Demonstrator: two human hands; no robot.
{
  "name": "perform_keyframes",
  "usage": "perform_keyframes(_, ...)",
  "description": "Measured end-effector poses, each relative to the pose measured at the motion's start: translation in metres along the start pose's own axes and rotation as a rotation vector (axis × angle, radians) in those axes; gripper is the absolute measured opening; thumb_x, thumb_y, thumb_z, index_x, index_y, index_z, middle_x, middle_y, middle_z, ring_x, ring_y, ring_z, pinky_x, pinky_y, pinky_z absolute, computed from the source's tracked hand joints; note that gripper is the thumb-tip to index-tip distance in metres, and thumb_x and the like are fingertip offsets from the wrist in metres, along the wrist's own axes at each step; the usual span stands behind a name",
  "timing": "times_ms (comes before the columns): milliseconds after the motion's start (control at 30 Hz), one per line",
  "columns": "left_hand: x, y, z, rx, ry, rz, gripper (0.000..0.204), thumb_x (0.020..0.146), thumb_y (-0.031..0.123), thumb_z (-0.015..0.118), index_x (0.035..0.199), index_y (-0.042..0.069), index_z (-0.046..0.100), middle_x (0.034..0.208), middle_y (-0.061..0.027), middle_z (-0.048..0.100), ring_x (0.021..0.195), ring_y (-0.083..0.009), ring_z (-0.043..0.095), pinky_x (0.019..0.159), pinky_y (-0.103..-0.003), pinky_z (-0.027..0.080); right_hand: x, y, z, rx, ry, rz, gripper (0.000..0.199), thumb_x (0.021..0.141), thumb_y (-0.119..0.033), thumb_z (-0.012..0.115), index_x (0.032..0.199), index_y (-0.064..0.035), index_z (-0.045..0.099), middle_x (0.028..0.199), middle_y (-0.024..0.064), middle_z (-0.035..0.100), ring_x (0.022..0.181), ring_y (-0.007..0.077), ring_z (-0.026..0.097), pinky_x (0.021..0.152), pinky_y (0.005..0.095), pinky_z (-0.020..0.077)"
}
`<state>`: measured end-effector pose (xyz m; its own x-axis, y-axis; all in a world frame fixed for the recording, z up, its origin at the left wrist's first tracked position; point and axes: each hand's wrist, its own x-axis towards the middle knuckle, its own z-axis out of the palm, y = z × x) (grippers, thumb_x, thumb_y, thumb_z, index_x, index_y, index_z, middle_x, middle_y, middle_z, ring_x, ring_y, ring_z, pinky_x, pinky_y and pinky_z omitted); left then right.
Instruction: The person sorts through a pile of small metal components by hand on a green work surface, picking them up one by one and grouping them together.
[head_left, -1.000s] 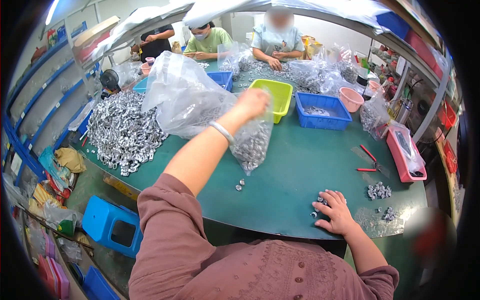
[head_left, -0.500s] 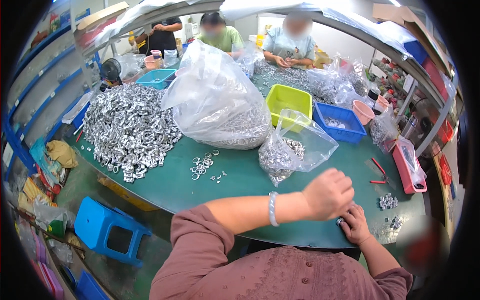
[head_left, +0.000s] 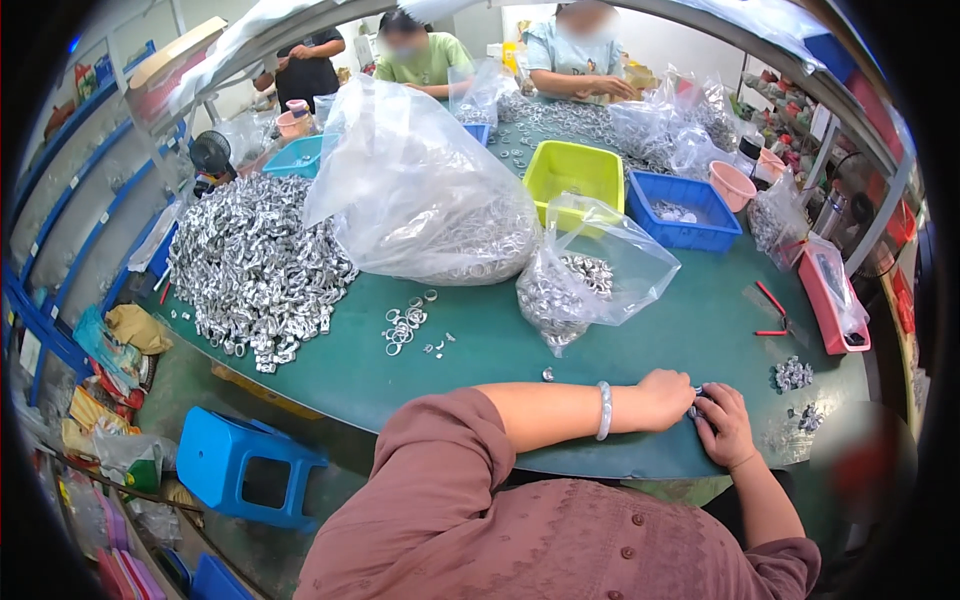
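Note:
My left hand (head_left: pixel 664 400) is closed low over the green table (head_left: pixel 480 340), its knuckles up. What it holds, if anything, is hidden. Right beside it, my right hand (head_left: pixel 727 427) has its fingers bent over a small silvery metal part (head_left: pixel 697 403), which shows only partly between the two hands. A single small metal piece (head_left: pixel 547 374) lies beyond my left forearm. Two little heaps of metal parts, one farther (head_left: pixel 793 374) and one nearer (head_left: pixel 808 417), sit to the right of my right hand. Red-handled pliers (head_left: pixel 773 310) lie opened behind them.
A big heap of metal parts (head_left: pixel 260 260) covers the table's left. Clear bags, one large (head_left: pixel 420 200) and one small (head_left: pixel 560 300), stand mid-table near loose rings (head_left: pixel 405 325). Behind are green (head_left: pixel 575 175) and blue (head_left: pixel 690 235) bins; a pink box (head_left: pixel 835 305) stands right. People work opposite.
My left hand has come down from above my right hand to the table beside it. The small metal piece beyond my left forearm now shows. The person opposite at right has moved a hand sideways.

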<state>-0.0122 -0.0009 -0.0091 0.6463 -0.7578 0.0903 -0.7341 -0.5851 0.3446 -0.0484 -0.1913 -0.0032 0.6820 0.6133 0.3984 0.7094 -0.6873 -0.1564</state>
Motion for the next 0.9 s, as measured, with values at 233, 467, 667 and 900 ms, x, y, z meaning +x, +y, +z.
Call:
perform_keyframes(233,0.026,0.003,0.015,-0.020,0.074,-0.044,0.013,0.075,0.009,0.050,0.084,0.004,0.058,0.087,-0.0153,0.057,0.082,-0.0298,0.058,0.070,-0.038,0.047,-0.004,0.007,-0.001,0.089,0.039,-0.004,0.028,0.066,-0.003,0.060,0.094,-0.0033,0.055,0.101,0.0128,0.053,0.094,0.0331,0.049,0.082,0.0419,0.0395)
perform_keyframes(467,0.037,0.022,0.007,-0.061,0.086,-0.147,0.012,0.076,0.013,0.052,0.082,0.004,0.057,0.085,-0.0142,0.056,0.080,-0.0307,0.057,0.070,-0.039,0.046,0.004,0.032,-0.014,0.154,-0.031,-0.081,0.026,0.069,-0.005,0.060,0.095,-0.0030,0.056,0.100,0.0112,0.053,0.095,0.0309,0.048,0.084,0.0397,0.0384)
perform_keyframes(667,0.027,0.033,0.002,-0.113,0.091,-0.228,0.022,0.075,0.019,0.058,0.089,0.003,0.053,0.086,-0.0132,0.054,0.083,-0.0309,0.055,0.071,-0.040,0.045,0.021,0.052,-0.026,0.178,-0.174,-0.209,0.017,0.069,-0.009,0.059,0.086,-0.0053,0.058,0.089,0.0084,0.055,0.084,0.0267,0.050,0.076,0.0358,0.0419)
perform_keyframes(900,0.034,0.026,0.008,-0.113,0.091,-0.300,0.021,0.077,0.024,0.059,0.086,0.005,0.054,0.080,-0.0114,0.052,0.076,-0.0296,0.054,0.066,-0.040,0.044,0.047,0.073,-0.026,0.270,-0.396,-0.250,0.014,0.064,-0.011,0.062,0.077,-0.0056,0.059,0.078,0.0084,0.054,0.079,0.0274,0.053,0.069,0.0354,0.0449)
